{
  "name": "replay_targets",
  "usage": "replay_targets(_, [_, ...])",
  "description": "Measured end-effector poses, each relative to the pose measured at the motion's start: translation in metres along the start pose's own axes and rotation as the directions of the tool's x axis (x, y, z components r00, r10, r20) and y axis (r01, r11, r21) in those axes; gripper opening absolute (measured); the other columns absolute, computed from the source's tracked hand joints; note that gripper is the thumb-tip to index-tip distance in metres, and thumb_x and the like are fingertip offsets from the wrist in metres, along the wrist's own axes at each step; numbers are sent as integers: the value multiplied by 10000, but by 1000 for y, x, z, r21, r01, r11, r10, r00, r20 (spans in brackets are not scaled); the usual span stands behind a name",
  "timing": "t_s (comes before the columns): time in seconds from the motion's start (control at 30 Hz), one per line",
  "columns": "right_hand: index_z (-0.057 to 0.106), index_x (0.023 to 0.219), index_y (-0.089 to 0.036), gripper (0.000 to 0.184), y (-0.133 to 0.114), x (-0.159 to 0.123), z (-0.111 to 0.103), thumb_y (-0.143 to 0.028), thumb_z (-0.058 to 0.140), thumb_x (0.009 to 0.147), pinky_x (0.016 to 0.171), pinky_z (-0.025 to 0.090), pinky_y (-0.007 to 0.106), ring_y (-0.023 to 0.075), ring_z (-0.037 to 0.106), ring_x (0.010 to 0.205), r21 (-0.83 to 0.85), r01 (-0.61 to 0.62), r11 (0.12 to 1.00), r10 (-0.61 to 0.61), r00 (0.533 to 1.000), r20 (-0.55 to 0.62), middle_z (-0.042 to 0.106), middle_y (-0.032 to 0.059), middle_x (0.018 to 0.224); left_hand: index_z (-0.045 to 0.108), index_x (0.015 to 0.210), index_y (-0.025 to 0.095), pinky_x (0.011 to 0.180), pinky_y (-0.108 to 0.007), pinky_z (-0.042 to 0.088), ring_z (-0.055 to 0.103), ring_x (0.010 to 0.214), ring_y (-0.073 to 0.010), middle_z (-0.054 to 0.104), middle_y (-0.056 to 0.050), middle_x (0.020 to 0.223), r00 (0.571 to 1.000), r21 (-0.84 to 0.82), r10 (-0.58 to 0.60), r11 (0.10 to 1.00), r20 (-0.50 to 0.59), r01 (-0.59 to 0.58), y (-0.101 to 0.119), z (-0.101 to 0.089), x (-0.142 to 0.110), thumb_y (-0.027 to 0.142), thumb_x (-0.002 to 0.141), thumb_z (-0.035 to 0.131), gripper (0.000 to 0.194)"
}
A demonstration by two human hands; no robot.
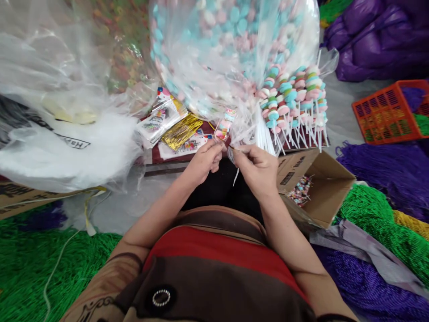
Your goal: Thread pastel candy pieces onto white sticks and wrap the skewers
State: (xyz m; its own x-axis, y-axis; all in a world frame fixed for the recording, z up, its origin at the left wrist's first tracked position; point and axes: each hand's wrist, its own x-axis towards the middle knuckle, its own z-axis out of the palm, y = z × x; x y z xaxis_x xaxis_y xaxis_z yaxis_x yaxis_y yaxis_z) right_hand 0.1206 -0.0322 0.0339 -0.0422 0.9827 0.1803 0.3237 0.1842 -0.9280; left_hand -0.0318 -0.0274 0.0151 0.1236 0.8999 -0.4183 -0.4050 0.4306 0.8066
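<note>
My left hand (209,158) is closed, pinching the gathered lower end of a bagged candy skewer (226,123), whose pink, white and green pieces show through the clear printed wrapper. Close beside it, my right hand (258,167) is closed in a pinch on a thin gold twist tie at the bag's neck, partly hidden by the fingers. A white stick end (236,177) hangs below the hands. Left of them lie a bundle of gold twist ties (182,131) and a stack of printed bags (163,118). Finished candy skewers (295,98) are piled on the right.
A big clear sack of pastel candies (214,58) fills the table's back. White sticks (264,136) lie beside the skewers. An open cardboard box (330,192) with small wrapped pieces stands at right, an orange crate (389,114) beyond. White plastic bags (67,147) cover the left.
</note>
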Motion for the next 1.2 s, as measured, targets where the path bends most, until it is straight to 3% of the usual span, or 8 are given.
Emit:
replay_targets(0.2, [681,722,-240,199,11,5,11,-271,588,895,637,475,296,160,592,598,-359,173,917,-167,985,46,675,9,645,459,741,212,417,-176,219,289,412,-32,366,104,558,1000,65,11,998,0,-11,-4,7,-4,208,880,596,195])
replay_targets(0.43, [676,749,-242,201,17,1,15,-239,571,921,675,479,317,187,619,634,-431,247,868,-247,967,55,684,35,667,479,759,213,433,-211,246,348,444,-44,415,86,583,992,54,125,991,18,-126,-19,0,-1,568,913,708,450])
replay_targets(0.6, [756,855,-257,191,11,-3,13,-314,619,976,748,529,332,201,691,730,-227,222,948,-221,975,30,774,49,804,466,733,206,438,-197,256,308,443,-32,388,98,568,985,-21,169,986,39,-168,-17,-1,-2,638,860,752,533])
replay_targets(0.77, [761,835,-252,179,6,-6,9,-367,687,951,765,532,343,191,671,755,54,42,998,-40,999,-29,767,24,825,557,756,184,442,-185,283,281,414,-26,359,108,525,988,-99,154,984,20,-151,-9,4,-7,630,857,763,501])
replay_targets(0.87, [745,798,-242,194,7,-5,10,-401,725,906,734,506,331,175,630,728,156,-53,986,61,997,-46,728,11,781,562,728,178,433,-177,297,259,381,-24,349,108,495,995,-140,92,987,49,-84,-4,6,-10,591,895,737,478])
replay_targets(1.0, [717,757,-232,197,9,-3,15,-388,747,873,730,487,315,155,599,718,236,-88,968,100,994,-40,677,-5,749,560,670,171,400,-170,288,228,345,-26,295,110,462,988,-190,33,982,148,-4,0,8,-17,536,910,716,464])
replay_targets(1.1, [693,737,-235,265,11,0,16,-453,786,856,749,520,309,152,614,724,359,-121,926,114,993,40,674,-10,758,542,632,177,370,-175,285,186,321,-34,256,109,442,969,-226,-21,971,247,78,4,10,-24,470,936,662,439])
replay_targets(1.2, [737,853,-257,312,10,2,11,-547,843,807,906,575,344,187,702,904,508,-145,849,75,985,156,764,15,958,524,606,184,348,-187,294,151,307,-46,225,103,428,924,-225,-117,952,365,209,9,12,-33,432,981,560,452])
